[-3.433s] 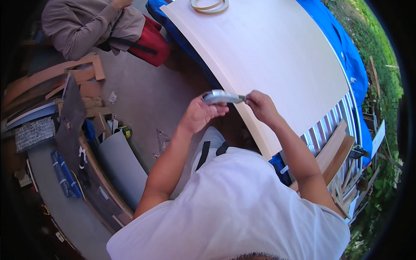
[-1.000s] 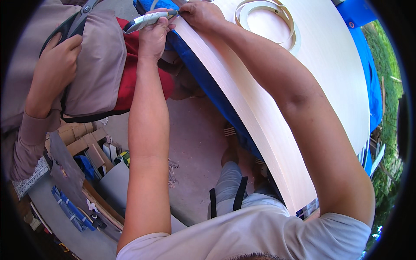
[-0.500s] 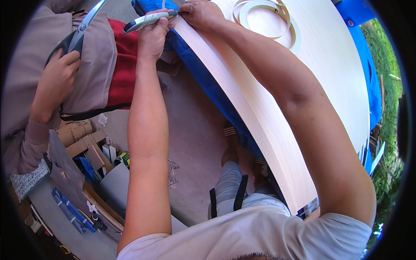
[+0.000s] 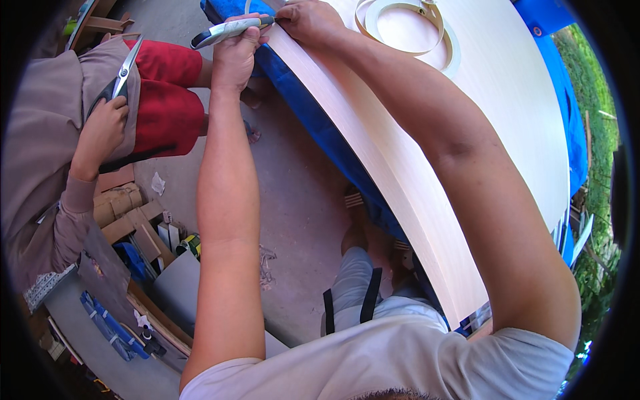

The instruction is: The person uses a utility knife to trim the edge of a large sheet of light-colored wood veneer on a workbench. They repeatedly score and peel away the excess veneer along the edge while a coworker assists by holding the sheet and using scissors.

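A utility knife (image 4: 230, 30) with a pale grey and dark handle lies across my left hand (image 4: 237, 59), whose fingers are closed on it. Its front end points right, toward the far corner of a large pale wood-grain panel (image 4: 507, 113). My right hand (image 4: 310, 23) rests at that corner, fingers pinched close to the knife's front end; what they grip is too small to make out. From there the panel's long edge (image 4: 380, 150) runs back toward my body. A loose coil of pale edge banding (image 4: 452, 57) lies on the panel, right of my right hand.
To the left another person's hand (image 4: 103, 133) holds scissors (image 4: 125, 75) with the blades upward. Blue sheeting (image 4: 320, 133) hangs under the panel. Cardboard (image 4: 120, 203), offcuts and a bundled blue-wrapped item (image 4: 113, 327) lie at lower left. A blue container (image 4: 543, 17) stands at far right.
The other person has shifted back and left, the scissors lowering and tilting; more of the red shorts and floor shows. My hands and the knife have hardly moved.
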Action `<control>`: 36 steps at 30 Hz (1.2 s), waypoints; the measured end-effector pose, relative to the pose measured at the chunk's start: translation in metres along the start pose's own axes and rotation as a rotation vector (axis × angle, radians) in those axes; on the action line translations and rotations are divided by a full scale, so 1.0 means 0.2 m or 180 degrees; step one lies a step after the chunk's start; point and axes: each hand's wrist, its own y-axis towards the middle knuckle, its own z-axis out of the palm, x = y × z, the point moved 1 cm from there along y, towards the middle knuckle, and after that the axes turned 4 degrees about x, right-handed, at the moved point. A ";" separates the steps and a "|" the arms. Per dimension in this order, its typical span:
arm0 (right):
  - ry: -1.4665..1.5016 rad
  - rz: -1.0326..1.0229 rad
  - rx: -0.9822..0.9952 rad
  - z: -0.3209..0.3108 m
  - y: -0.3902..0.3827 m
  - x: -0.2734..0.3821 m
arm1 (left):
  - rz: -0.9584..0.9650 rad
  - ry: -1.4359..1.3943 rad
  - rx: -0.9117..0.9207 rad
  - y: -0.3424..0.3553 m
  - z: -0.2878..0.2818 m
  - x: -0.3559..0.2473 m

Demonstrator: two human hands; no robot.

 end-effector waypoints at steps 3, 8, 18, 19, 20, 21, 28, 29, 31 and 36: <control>0.0008 0.0013 0.0072 0.00 -0.02 -0.01 | -0.0041 0.0058 0.0008 -0.02 0.02 0.00; 0.0037 -0.0011 -0.0017 0.00 -0.06 -0.01 | -0.0100 0.0169 -0.0013 -0.05 0.05 -0.01; 0.0134 -0.0084 -0.0108 -0.07 -0.20 0.03 | -0.0067 0.0528 0.0099 -0.16 0.12 -0.02; 0.0138 -0.0093 -0.0105 -0.07 -0.22 0.03 | -0.0067 0.0577 0.0102 -0.17 0.13 -0.02; 0.0166 -0.0089 -0.0106 -0.08 -0.24 0.03 | -0.0014 0.0449 0.0073 -0.19 0.15 -0.02; 0.0194 -0.0085 -0.0109 -0.08 -0.25 0.03 | 0.0040 0.0323 0.0044 -0.20 0.17 -0.01; 0.0291 -0.0097 -0.0051 -0.13 -0.37 0.04 | -0.0184 0.0498 0.0139 -0.30 0.23 -0.02; 0.0307 -0.0069 -0.0046 -0.14 -0.39 0.04 | -0.0159 0.0487 0.0155 -0.31 0.25 -0.03; 0.0334 -0.0021 -0.0041 -0.15 -0.43 0.06 | -0.0102 0.0468 0.0185 -0.35 0.26 -0.03; 0.0412 -0.0057 -0.0053 -0.20 -0.53 0.09 | 0.0069 0.0324 0.0042 -0.44 0.34 -0.03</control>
